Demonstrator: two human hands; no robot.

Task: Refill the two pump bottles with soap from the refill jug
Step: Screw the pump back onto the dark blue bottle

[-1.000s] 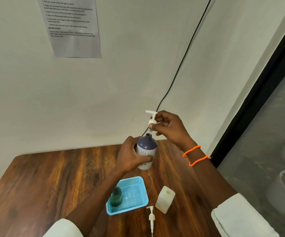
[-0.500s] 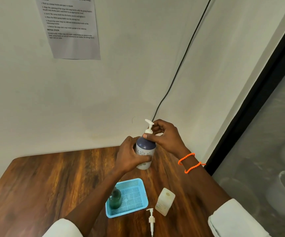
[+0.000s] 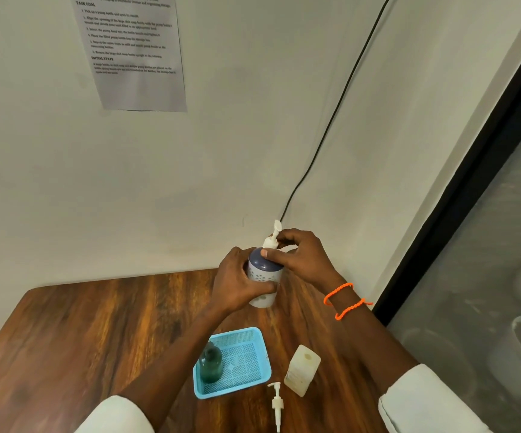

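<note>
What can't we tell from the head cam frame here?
- Pump collar on the held bottle: right hand covers it, so thread seating is unseen.
- Held bottle's fill level: opaque body, left hand wraps it.
- Wall sheet: print too small and blurred, top cut off.
- Loose pump: tube end cut by the bottom edge.

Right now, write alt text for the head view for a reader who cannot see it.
Over a brown wooden table, the left hand grips a white pump bottle with a dark blue top while the right hand holds its white pump head. Nearer, a green bottle stands in a light blue plastic basket, beside a loose white pump and a translucent jug.
</note>
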